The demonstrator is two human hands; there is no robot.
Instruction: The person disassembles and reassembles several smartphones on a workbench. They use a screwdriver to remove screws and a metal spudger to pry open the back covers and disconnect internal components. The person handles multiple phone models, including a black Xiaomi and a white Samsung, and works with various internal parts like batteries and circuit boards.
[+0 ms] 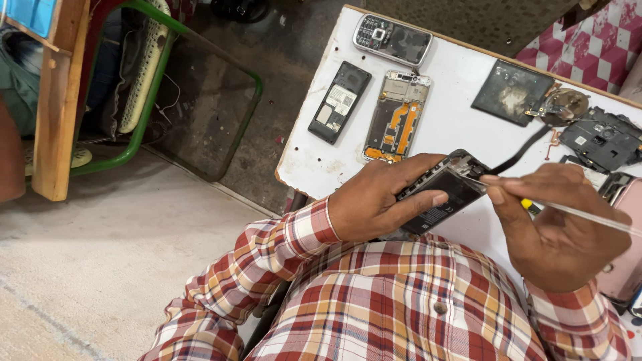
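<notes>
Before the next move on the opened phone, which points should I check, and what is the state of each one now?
1. Left hand grips the opened phone firmly: ok.
2. Right hand holds the thin tool securely: ok.
3. Tool tip is on the phone: ok.
4. Black ribbon cable is free of the tool: cannot tell.
5. Spare phones lie clear of both hands on the white table: ok.

Opened phone (441, 194) between both hands, over table (461, 100); other phones probably behind.

head-worn, looking steeply down, close over table (461, 100)
</notes>
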